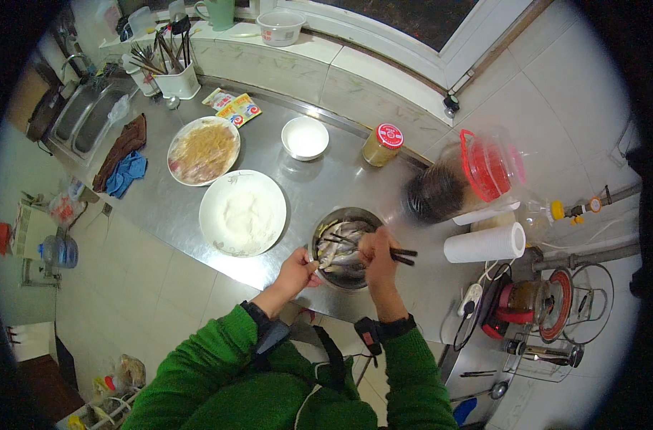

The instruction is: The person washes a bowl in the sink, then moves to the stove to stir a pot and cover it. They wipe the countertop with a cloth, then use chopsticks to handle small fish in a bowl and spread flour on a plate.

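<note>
A round metal bowl near the counter's front edge holds several small whole fish with yellowish bits among them. My left hand grips the bowl's left rim, thumb on top. In my right hand, slightly blurred, is a pair of dark chopsticks; their tips reach in among the fish. Left of the bowl stands a white dish of white powder. Beyond it, a plate carries what looks like meat under a tan coating. A small white bowl with white contents sits farther back.
A red-lidded jar stands by the wall, near a large dark-filled container. At right lie a white roll, a power strip and a glass kettle. Seasoning packets, cloths and a sink are leftward.
</note>
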The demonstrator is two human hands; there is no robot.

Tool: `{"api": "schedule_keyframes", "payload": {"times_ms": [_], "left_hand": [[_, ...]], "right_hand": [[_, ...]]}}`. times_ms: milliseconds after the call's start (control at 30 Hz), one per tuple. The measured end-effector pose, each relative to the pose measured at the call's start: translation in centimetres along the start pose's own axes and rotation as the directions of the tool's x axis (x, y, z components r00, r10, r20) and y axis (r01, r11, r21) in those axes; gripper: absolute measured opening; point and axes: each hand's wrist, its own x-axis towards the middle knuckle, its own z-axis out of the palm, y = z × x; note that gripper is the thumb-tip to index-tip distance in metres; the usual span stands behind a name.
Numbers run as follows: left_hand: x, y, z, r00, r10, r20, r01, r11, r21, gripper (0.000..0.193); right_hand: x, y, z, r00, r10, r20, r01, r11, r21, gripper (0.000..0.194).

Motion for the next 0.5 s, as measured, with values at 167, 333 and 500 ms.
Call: {"api": "schedule_keyframes", "payload": {"times_ms": [167,333,500], "left_hand": [[0.1,0.0,0.1,1.0,0.002,-0.008,-0.002,1.0,0.0,0.011],[-0.1,0.4,0.2,1.0,-0.006,0.011,0.006,1.0,0.008,0.011],[-0.1,0.7,0.2,1.0,-0.02,0.024,0.019,1.0,0.019,0.011]], "right_hand": [[-4.1,-1.4,-3.3,0.985,-0.167,-0.034,0.169,0.983,0.069,0.041],[-6.8,-3.3,-5.3,0.981,-0.124,-0.147,0.14,0.985,0.101,0.043],[-8.7,-3.5,-5.8,0.98,-0.068,-0.189,0.101,0.98,0.173,0.039]]}}
